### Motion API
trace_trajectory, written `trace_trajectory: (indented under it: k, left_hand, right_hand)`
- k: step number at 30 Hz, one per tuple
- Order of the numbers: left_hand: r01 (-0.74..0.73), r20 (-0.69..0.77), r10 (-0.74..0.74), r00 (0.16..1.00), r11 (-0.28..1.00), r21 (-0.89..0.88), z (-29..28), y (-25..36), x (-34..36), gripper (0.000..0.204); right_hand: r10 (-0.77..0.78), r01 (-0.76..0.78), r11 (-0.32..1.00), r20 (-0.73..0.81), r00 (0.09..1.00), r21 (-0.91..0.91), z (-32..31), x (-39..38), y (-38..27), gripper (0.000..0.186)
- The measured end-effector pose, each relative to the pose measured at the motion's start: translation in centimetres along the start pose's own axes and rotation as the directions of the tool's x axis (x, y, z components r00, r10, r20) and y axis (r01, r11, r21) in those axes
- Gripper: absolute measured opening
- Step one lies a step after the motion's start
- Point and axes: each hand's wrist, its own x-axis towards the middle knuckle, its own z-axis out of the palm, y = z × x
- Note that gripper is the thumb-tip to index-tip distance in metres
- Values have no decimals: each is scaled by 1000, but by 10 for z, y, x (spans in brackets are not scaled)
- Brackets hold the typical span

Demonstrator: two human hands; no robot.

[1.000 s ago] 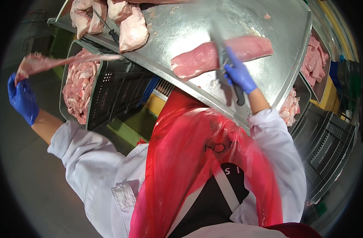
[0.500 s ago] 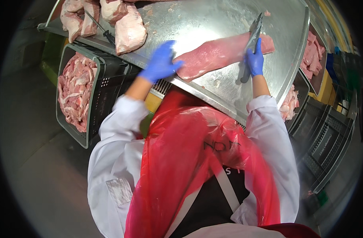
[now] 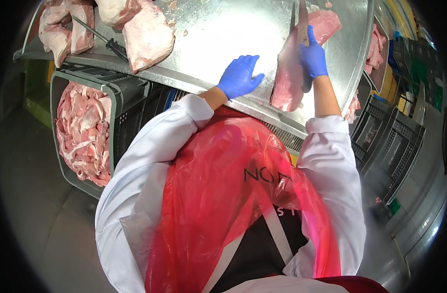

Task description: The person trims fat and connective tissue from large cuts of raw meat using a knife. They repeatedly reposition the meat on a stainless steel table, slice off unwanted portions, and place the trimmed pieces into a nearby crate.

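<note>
My left hand (image 3: pixel 240 77), in a blue glove, rests open with fingers apart at the steel table's front edge, left of a long pink piece of pork (image 3: pixel 284 88). My right hand (image 3: pixel 312 56), gloved too, is closed round a knife (image 3: pixel 303 24) whose blade points away from me over the meat. The pork lies lengthwise away from me, beneath that hand. At the back left are pale, fatty cuts (image 3: pixel 148 39) and a dark-handled steel rod (image 3: pixel 113 46).
A grey crate (image 3: pixel 111 132) of meat trimmings stands below the table's left side. More pink meat (image 3: pixel 375 46) fills a container beyond the right edge, with dark stacked crates (image 3: pixel 389 146) nearer me. The table's raised rim (image 3: pixel 253 110) runs before my body.
A second ago my left hand held a meat strip out left; it is empty now and has moved right onto the table. The pork has turned from crosswise to lengthwise and shifted right.
</note>
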Motion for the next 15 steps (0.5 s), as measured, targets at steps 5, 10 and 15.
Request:
trace_trajectory:
  k: [5,10,15]
  left_hand:
    - [64,-233,-102,967,984,-168,-26,-33,21,41]
    - [162,-292,-252,922,940,-300,-28,-61,52,40]
    - [179,-69,-232,970,879,-442,16,-33,100,45]
  right_hand:
    - [10,-5,993,35,999,-116,42,0,49,74]
    - [97,-28,952,213,972,-303,27,-169,15,83]
    - [357,-391,918,291,887,63,-37,-272,-22,77]
